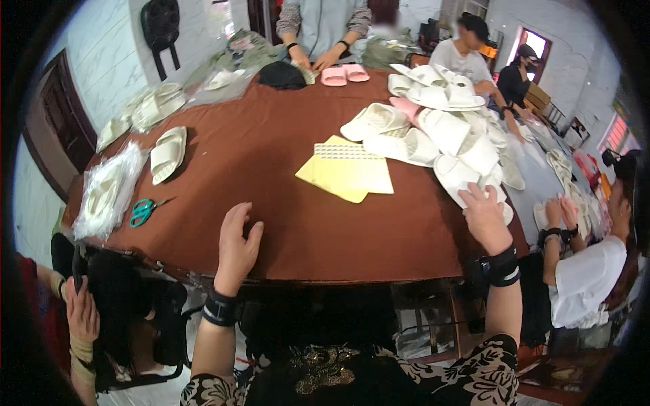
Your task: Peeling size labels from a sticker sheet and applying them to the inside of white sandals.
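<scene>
My right hand (485,218) rests on a white slipper (452,177) at the near right end of a heap. Its fingers bend over the slipper's strap area, and part of the slipper is hidden under them. My left hand (238,247) hovers over the near edge of the brown-covered table (271,176), fingers apart, holding nothing. Between the hands, farther in, lie overlapping yellow sheets (345,177) with rows of small labels. The slipper heap (440,128) behind my right hand is mostly white, with a pink slipper (406,108) among it.
To the left lie a lone white slipper (168,155), teal-handled scissors (143,212) and bagged slippers (107,193). Across the table a person handles something beside pink slippers (344,74) and a black cloth item (282,76). Other people work on the right; another person's hand (82,314) is at left.
</scene>
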